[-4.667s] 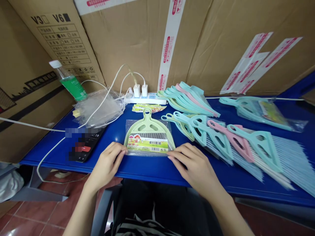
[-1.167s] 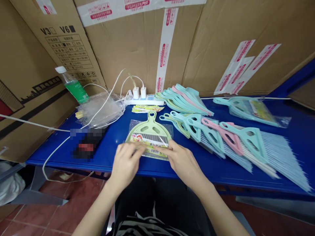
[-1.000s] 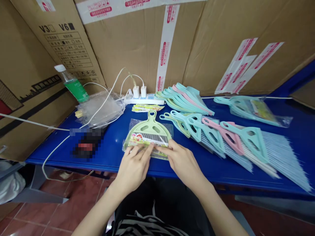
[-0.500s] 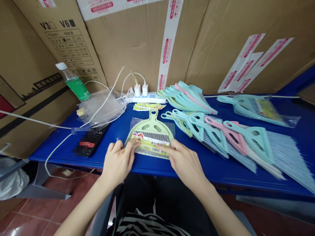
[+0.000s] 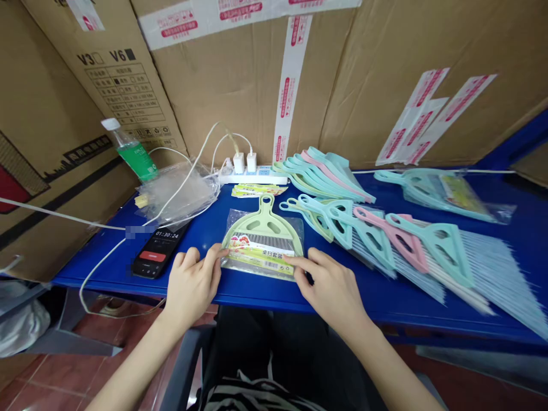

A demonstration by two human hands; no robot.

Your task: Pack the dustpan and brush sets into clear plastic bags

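Observation:
In front of me a pale green dustpan (image 5: 252, 221) lies flat in a clear plastic bag (image 5: 240, 268), handle pointing away. Grey brush bristles show across it. Over them sits a yellow-and-white printed label (image 5: 261, 251) with red mushroom pictures. My left hand (image 5: 193, 279) rests at the bag's left edge, its index fingertip touching there and the other fingers loosely bent. My right hand (image 5: 327, 282) reaches in from the right, index finger stretched onto the label's right part and thumb held apart. Neither hand grips anything.
Several brushes (image 5: 400, 237) in blue, pink and green lie to the right, with stacked dustpans (image 5: 325, 171) behind. A bagged set (image 5: 445, 194) is far right. Spare labels (image 5: 257, 189), a power strip (image 5: 257, 177), plastic bags (image 5: 177, 188), a bottle (image 5: 137, 160) and a phone (image 5: 156, 251) surround the spot.
My left hand has slid outward from the label to the bag's left edge. My right hand has shifted slightly right, its index finger still on the label. The bagged dustpan stays in place.

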